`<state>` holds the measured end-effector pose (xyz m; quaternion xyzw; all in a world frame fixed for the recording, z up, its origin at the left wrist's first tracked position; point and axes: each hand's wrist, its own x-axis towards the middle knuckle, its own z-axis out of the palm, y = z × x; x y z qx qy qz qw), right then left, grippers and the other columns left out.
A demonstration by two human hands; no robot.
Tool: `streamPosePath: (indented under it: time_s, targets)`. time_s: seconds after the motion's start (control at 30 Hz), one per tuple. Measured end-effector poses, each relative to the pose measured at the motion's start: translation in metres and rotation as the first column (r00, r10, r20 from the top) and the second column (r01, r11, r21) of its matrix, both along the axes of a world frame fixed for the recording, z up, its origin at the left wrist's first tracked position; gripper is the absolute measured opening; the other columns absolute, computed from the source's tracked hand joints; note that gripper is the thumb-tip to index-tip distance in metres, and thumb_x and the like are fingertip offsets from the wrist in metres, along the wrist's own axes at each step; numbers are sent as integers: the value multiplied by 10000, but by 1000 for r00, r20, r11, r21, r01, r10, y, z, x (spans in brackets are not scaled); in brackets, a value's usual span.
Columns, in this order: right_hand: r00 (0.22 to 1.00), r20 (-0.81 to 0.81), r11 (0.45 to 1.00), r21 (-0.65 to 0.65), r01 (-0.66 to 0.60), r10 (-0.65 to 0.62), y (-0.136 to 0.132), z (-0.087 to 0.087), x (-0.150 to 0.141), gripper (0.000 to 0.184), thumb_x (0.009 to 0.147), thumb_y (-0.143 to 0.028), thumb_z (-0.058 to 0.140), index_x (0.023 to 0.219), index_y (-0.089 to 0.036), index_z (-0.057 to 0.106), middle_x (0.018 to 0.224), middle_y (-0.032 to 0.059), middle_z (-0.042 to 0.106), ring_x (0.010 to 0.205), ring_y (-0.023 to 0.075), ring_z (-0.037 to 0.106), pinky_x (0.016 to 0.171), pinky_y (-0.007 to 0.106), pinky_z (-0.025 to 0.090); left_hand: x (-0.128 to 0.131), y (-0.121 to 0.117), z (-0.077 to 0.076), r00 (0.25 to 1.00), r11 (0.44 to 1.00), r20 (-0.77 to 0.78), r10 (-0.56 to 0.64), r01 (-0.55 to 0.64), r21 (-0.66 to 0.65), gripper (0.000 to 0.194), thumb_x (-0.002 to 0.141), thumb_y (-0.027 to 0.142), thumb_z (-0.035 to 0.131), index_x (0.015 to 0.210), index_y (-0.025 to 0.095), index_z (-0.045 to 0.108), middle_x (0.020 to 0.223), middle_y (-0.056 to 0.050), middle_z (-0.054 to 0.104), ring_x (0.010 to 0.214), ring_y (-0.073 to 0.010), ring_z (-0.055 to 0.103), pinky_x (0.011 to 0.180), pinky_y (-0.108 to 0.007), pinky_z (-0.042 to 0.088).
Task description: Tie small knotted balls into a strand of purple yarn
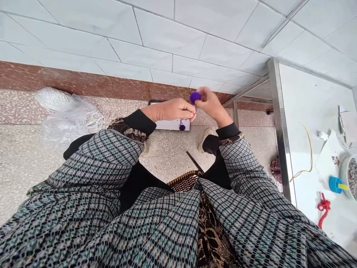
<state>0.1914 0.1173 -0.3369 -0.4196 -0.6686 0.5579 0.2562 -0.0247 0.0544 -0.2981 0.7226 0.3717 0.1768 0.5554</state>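
Observation:
In front of me, above the floor, my right hand [208, 104] pinches a small fuzzy purple ball of yarn [195, 98] between thumb and fingers. Close beside it on the left, my left hand [174, 110] is closed, its thumb and forefinger pressed together. A short purple strand [195, 109] runs from the ball down to the left fingertips. Beneath my hands, a white dark-edged board or box [167, 124] lies on the floor, partly covered by my left hand. A second purple piece [182, 127] with a thin purple strand shows against it.
A clear plastic bag with white yarn [55, 100] lies on the floor at left. A woven basket or seat edge [185, 180] shows between my knees. On the white table [304, 111] at right are a red cord [323, 208], a blue cap [335, 185] and a bowl [346, 171].

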Motion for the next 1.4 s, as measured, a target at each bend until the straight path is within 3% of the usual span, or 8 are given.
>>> streamPosePath:
  time_s: [0.1,0.2,0.4,0.67,0.83,0.97,1.1,1.4]
  targets:
    - [921,37,913,-156,-378,388,-9,4,4,497,752,-366,887,1079,-186,559,1034,52,638,888,147,583,747,260,542,-15,6,5,981,978,22,193,-194,77,172,828,206,611,675,171,680,665,-5,611,633,-109,524,664,-251,420]
    - [839,-360,864,-144,-482,408,-12,14,12,624,758,-503,900,1163,-202,532,1103,57,646,804,115,562,717,264,556,-23,6,5,943,943,71,326,-330,46,174,848,195,598,685,166,651,641,-3,546,607,-102,468,642,-258,403]
    - [773,-617,980,-195,31,-147,-4,25,19,807,612,-746,923,1163,-279,563,1217,88,613,859,204,559,809,426,630,-12,-2,-1,933,958,229,277,-250,-142,243,952,371,613,780,200,626,633,19,413,575,-104,365,623,-308,356]
    - [751,-600,961,-143,236,-274,-1,52,38,741,606,-779,856,1111,-308,585,1211,100,601,1059,293,656,867,435,648,-9,3,-12,912,919,157,378,-348,-188,214,929,289,517,741,193,549,606,66,314,527,-57,243,613,-273,242]
    - [866,-276,906,-45,422,-417,11,23,22,525,765,-575,798,1067,-259,508,1085,69,606,917,224,636,885,407,615,6,-5,2,996,999,81,33,-33,6,156,802,291,610,718,191,695,668,-15,606,622,-126,491,650,-278,392]
    - [982,144,990,90,110,-123,7,5,12,316,769,-208,755,996,-216,536,958,21,605,835,162,556,814,306,537,-1,-5,12,995,1000,99,-23,21,20,170,811,293,629,714,201,734,684,-24,634,624,-135,504,668,-292,416]
    - [887,327,945,-71,-320,326,-7,22,19,268,780,-94,710,1018,-178,619,921,2,624,803,133,522,743,257,458,-21,-3,19,987,992,104,122,-122,-6,200,817,248,630,632,187,676,645,-31,557,628,-142,489,670,-304,421]
    - [721,-145,687,-227,-690,677,-11,36,34,424,884,-337,867,1176,-156,618,1008,26,654,876,108,579,815,232,507,-40,7,6,941,946,96,324,-323,-32,164,808,223,661,656,163,666,650,-36,530,637,-136,526,676,-290,440]
